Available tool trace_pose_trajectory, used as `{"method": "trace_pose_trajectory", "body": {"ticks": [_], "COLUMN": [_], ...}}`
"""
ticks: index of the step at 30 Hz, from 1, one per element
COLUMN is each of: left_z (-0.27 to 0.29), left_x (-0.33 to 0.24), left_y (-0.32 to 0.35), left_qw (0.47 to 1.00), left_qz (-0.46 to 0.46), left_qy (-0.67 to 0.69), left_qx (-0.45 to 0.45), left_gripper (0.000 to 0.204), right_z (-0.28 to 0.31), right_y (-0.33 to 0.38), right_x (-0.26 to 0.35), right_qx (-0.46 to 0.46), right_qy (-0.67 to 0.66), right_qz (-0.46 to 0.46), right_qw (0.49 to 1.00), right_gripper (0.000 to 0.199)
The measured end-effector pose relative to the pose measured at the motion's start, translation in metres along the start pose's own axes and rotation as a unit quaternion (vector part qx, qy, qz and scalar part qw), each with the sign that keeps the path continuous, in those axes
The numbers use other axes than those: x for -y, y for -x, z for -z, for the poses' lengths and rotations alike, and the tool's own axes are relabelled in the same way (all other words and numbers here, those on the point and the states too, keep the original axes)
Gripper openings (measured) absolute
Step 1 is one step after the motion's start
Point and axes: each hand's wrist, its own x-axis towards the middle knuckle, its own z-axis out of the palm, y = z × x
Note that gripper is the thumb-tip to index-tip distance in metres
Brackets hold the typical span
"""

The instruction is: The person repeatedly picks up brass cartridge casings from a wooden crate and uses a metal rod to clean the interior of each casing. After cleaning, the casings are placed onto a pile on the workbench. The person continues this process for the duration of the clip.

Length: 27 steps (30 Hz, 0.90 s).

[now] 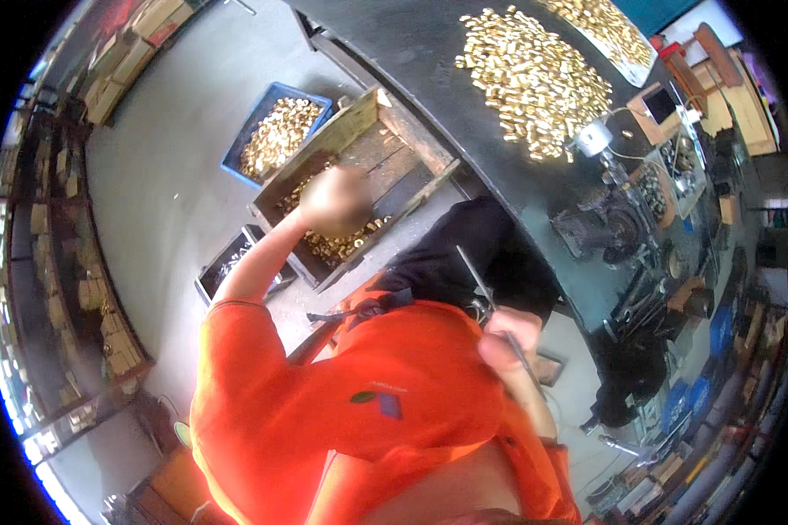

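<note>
My left hand (337, 199) reaches over a wooden crate (324, 144) and is smeared by motion, so its fingers cannot be made out. Under and beside it, small brass fittings (337, 249) lie heaped in the crate's near-left part. Close to my body, my right hand (511, 338) is closed around a thin metal rod (474, 271). The rod sticks out past the fist at both ends, its longer end pointing up and away to the left.
A blue bin (229, 159) of brass pieces and a dark bin (203, 284) of metal parts stand beside the crate. On the dark workbench (394, 44) to the right lie a big brass pile (534, 83) and a metal machine (613, 219). Shelving (87, 289) lines the left.
</note>
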Motion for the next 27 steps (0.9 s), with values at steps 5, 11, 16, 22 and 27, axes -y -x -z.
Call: {"method": "trace_pose_trajectory", "body": {"ticks": [5, 11, 16, 22, 27], "left_z": [-0.053, -0.091, -0.089, -0.084, -0.077], "left_x": [0.068, 0.088, 0.085, 0.082, 0.091], "left_y": [0.041, 0.027, 0.023, 0.022, 0.025], "left_qw": [0.954, 0.92, 0.92, 0.923, 0.946], "left_qz": [0.036, 0.067, 0.093, 0.091, 0.093], "left_qy": [-0.293, -0.381, -0.366, -0.351, -0.285], "left_qx": [0.055, 0.064, 0.109, 0.129, 0.122], "left_gripper": [0.036, 0.027, 0.02, 0.014, 0.012], "right_z": [-0.002, -0.005, -0.003, -0.005, -0.005], "right_y": [-0.004, -0.003, -0.001, -0.003, -0.001], "right_x": [-0.001, 0.003, 0.009, 0.013, 0.009], "right_qx": [0.019, 0.021, 0.026, 0.03, 0.013], "right_qy": [0.01, 0.013, 0.014, 0.01, 0.03], "right_qz": [-0.011, -0.031, -0.069, -0.07, -0.045], "right_qw": [1.0, 0.999, 0.997, 0.997, 0.998], "right_gripper": [0.027, 0.027, 0.028, 0.028, 0.028]}}
